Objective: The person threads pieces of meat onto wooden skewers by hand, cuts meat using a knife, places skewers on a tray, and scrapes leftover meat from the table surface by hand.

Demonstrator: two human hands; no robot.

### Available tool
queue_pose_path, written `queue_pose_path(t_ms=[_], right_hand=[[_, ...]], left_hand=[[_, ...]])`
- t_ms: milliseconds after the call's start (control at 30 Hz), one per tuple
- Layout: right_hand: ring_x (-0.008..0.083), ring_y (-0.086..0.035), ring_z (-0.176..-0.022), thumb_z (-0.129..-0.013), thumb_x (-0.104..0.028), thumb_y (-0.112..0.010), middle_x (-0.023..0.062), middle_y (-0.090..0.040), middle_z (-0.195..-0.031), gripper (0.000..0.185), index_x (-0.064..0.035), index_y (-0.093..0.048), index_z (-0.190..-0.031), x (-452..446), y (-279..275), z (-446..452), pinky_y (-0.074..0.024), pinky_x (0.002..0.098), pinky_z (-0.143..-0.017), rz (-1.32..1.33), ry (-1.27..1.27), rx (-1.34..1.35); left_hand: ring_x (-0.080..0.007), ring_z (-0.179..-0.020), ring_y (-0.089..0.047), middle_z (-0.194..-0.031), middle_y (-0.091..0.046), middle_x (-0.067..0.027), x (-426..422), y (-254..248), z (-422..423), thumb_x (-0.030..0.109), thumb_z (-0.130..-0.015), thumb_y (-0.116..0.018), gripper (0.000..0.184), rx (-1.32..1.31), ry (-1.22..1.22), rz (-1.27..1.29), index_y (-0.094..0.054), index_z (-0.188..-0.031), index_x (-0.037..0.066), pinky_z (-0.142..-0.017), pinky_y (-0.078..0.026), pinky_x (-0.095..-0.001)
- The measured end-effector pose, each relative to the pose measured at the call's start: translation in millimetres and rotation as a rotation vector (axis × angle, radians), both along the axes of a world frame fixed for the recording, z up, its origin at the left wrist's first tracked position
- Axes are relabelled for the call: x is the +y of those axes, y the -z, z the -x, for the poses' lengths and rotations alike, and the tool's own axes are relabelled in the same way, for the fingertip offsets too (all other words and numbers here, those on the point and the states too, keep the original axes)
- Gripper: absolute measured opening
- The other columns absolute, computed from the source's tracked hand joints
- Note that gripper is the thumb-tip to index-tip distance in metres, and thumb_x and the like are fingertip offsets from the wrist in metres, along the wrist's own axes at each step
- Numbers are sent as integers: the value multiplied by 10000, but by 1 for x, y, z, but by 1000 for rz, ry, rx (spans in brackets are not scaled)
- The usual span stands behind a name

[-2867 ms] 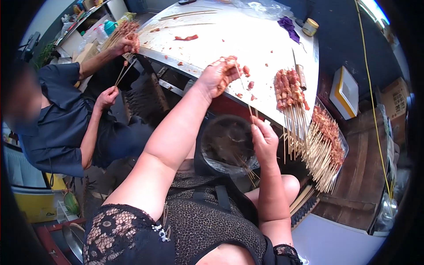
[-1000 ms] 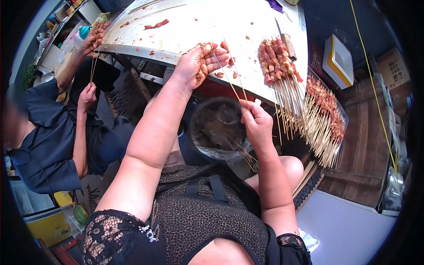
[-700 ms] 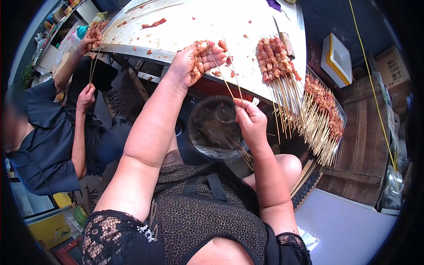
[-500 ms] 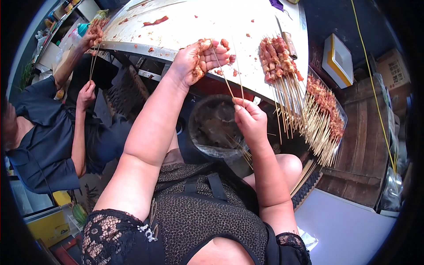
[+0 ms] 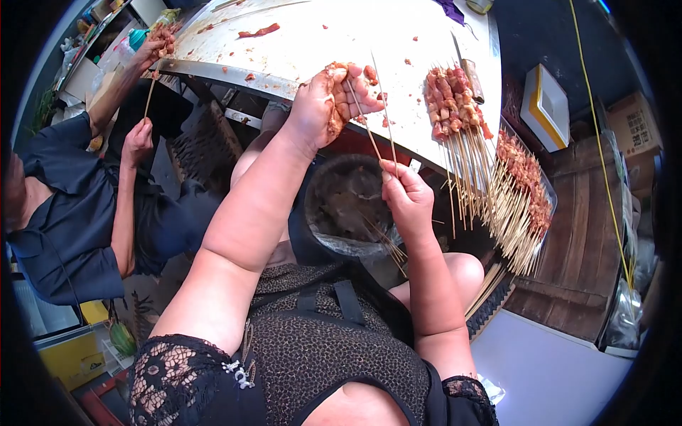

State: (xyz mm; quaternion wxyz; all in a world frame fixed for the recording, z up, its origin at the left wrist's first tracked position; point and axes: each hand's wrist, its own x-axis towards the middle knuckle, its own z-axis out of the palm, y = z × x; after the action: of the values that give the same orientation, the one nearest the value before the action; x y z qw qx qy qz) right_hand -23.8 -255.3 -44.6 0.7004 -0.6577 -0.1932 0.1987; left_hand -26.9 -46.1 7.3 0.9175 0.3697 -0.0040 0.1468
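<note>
My left hand (image 5: 320, 106) is curled palm-up at the table edge around raw meat pieces (image 5: 335, 117). My right hand (image 5: 408, 193) pinches the lower ends of two thin wooden skewers (image 5: 368, 131). One skewer tip meets the fingers of my left hand; the other rises beside them, over the white tabletop. Whether meat is threaded on the first tip is hard to make out. To the right lie finished meat skewers (image 5: 449, 103), their bare sticks hanging past the table edge.
The white table (image 5: 341, 35) holds a meat strip (image 5: 259, 31) and a knife (image 5: 469, 78). A tray of meat skewers (image 5: 522, 170) stands at right. Below is a plastic-lined bucket (image 5: 341, 199). At left, a co-worker (image 5: 67, 220) holds meat and a stick.
My left hand has shifted slightly right and turned, its fingers now more curled at the skewer tip. My right hand has barely moved. The co-worker's stick has moved slightly.
</note>
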Motion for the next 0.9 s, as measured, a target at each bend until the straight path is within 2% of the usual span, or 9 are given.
queue_pose_path(t_ms=[200, 267, 367, 533, 700, 767, 800, 867, 900], right_hand=[[38, -499, -607, -872, -25, -575, -21, -577, -707, 184, -9, -655, -1037, 5, 3, 2, -414, 185, -557, 111, 58, -326], [40, -500, -607, -871, -26, -577, -20, -580, -709, 181, -9, -656, -1033, 8, 3, 2, -416, 187, -561, 123, 70, -376], [35, -480, -590, -873, -28, -574, -23, -570, -696, 187, 0, -650, -1042, 10, -2, 3, -398, 178, -544, 127, 49, -406], [16, -406, -510, -876, -44, -568, -28, -518, -651, 213, -6, -627, -1077, 12, -15, 6, -302, 158, -457, -94, -131, 319], [13, -407, -504, -884, -55, -563, -35, -515, -655, 233, -11, -610, -1108, 10, -16, 6, -297, 154, -450, -192, -213, 560], [14, -415, -515, -888, -56, -558, -38, -516, -660, 239, -9, -604, -1117, 12, -14, 7, -306, 151, -459, -235, -233, 591], [15, -421, -529, -888, -53, -559, -37, -521, -666, 236, -8, -607, -1114, 14, -13, 8, -315, 151, -470, -183, -136, 440], [21, -454, -574, -881, -36, -573, -32, -542, -693, 225, -8, -624, -1098, 15, -6, 3, -360, 156, -512, -170, -3, 181], [23, -465, -582, -875, -34, -585, -31, -552, -703, 216, -11, -638, -1084, 16, -7, 2, -372, 162, -521, -128, 46, 81]], left_hand=[[-229, -667, -624, -688, -535, -76, -4, 4, -3, 235, -962, -219, 319, -137, -26, 21, -472, -878, 60, -774, -554, -452], [-173, -609, -528, -665, -473, -51, -9, -4, 1, 200, -911, -296, 212, -71, -115, -61, -454, -844, 76, -795, -539, -464], [-170, -617, -526, -652, -459, -45, -4, 0, -4, 212, -898, -320, 201, -149, -76, -10, -449, -818, 81, -805, -527, -497], [-177, -620, -524, -647, -454, -41, -2, 1, -9, 208, -884, -341, 191, -217, 1, 84, -444, -781, 85, -854, -493, -539], [-203, -634, -532, -636, -433, -39, -4, -2, -10, 204, -867, -351, 179, -177, 19, 150, -427, -754, 87, -882, -472, -548], [-268, -749, -611, -731, -556, -97, 0, 7, -15, 210, -905, -316, 256, -283, 99, 224, -505, -874, 40, -903, -470, -535], [-268, -749, -611, -731, -556, -97, -3, 3, -12, 210, -905, -316, 256, -286, 99, 225, -505, -874, 40, -903, -470, -535], [-330, -911, -635, -929, -631, -193, -9, -5, -4, 244, -956, -266, 384, 41, -45, 108, -509, -1084, -25, -926, -469, -510], [-354, -1000, -614, -1067, -607, -254, -4, -3, -3, 282, -984, -234, 468, 33, 40, 86, -437, -1218, -69, -935, -471, -488]])
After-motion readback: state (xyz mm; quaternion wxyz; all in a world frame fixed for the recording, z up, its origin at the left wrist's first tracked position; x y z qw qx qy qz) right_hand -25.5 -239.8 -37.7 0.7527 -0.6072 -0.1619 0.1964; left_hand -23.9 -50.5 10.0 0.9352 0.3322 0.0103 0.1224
